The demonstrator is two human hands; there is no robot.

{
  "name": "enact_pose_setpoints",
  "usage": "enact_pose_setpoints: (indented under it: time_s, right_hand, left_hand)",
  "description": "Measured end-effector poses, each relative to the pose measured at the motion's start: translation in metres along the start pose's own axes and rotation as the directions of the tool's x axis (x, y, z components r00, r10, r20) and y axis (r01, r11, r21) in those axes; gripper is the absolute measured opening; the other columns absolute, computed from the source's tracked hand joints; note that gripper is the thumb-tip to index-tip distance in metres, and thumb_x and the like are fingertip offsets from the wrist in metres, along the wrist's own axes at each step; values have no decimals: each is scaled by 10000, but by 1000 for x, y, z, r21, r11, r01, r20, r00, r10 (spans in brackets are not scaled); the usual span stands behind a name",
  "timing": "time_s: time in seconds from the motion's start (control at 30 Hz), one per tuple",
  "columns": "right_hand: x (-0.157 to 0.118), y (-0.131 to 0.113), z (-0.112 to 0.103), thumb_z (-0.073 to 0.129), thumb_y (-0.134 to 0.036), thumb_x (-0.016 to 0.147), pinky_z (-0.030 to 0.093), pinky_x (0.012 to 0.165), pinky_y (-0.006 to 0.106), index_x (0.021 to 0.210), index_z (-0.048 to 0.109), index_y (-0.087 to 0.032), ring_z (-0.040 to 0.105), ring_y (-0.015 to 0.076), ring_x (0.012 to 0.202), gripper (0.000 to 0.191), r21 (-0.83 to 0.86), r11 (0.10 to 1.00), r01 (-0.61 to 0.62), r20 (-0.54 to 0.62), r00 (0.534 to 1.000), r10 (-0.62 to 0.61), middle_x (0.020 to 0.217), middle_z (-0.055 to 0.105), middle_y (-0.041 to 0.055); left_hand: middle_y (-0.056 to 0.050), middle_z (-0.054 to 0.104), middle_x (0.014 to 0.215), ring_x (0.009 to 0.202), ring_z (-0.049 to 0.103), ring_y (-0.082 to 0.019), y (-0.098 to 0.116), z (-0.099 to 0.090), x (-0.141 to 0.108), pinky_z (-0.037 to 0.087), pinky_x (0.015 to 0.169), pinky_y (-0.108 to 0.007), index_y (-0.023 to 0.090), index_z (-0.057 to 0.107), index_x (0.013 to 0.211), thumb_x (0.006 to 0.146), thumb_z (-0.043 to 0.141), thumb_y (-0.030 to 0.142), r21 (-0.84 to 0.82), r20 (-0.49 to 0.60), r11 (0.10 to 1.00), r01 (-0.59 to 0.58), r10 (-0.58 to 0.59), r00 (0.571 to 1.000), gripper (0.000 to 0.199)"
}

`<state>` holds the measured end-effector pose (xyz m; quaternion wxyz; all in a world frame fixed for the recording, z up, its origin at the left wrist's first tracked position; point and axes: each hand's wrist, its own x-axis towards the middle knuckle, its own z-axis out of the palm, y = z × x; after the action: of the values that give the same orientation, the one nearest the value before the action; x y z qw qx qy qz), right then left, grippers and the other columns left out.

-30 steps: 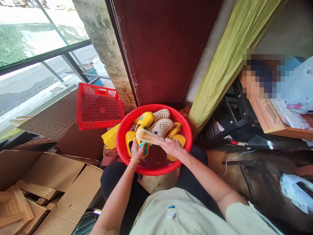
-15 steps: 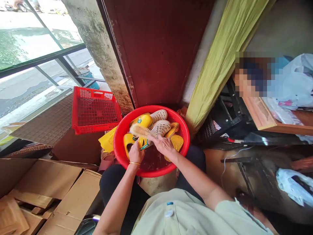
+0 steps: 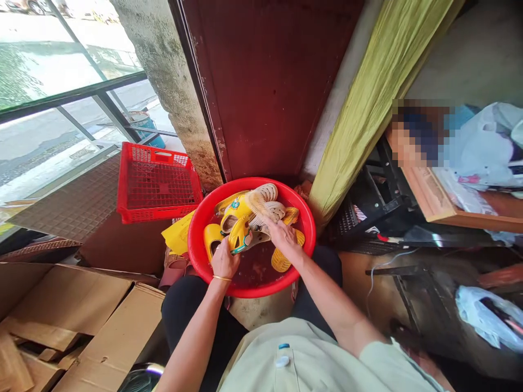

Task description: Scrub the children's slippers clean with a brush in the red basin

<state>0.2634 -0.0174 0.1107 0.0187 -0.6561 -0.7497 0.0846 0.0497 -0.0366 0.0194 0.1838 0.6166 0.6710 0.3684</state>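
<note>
A round red basin stands between my knees with dark water in it. My left hand is closed around a yellow clog with a green-edged strap, tilted above the water. In my right hand is a scrubbing brush with pale bristles, blurred a little and just to the right of the clog. Behind them lie another yellow clog with a round badge and beige clogs with holes. Yellow soles show beside and below my right hand.
A red plastic crate sits left of the basin, near a yellow sheet. Cardboard boxes fill the lower left. Behind the basin is a dark red door, with a yellow-green curtain beside it. A wooden table stands at right.
The brush in my right hand has moved right and up, off the held clog. My left hand has turned the clog more upright. The view has shifted slightly.
</note>
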Motion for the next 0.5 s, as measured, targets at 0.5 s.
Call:
enact_pose_setpoints:
  time_s: [0.5]
  right_hand:
    - [-30,56,58,475,-135,988,553,862,389,1519,532,-388,735,266,921,591,19,961,277,253,928,-273,1021,774,90]
  left_hand:
    - [-68,699,781,661,663,-225,-34,17,8,522,522,-308,168,646,1165,806,696,513,-699,414,452,555,-377,829,501]
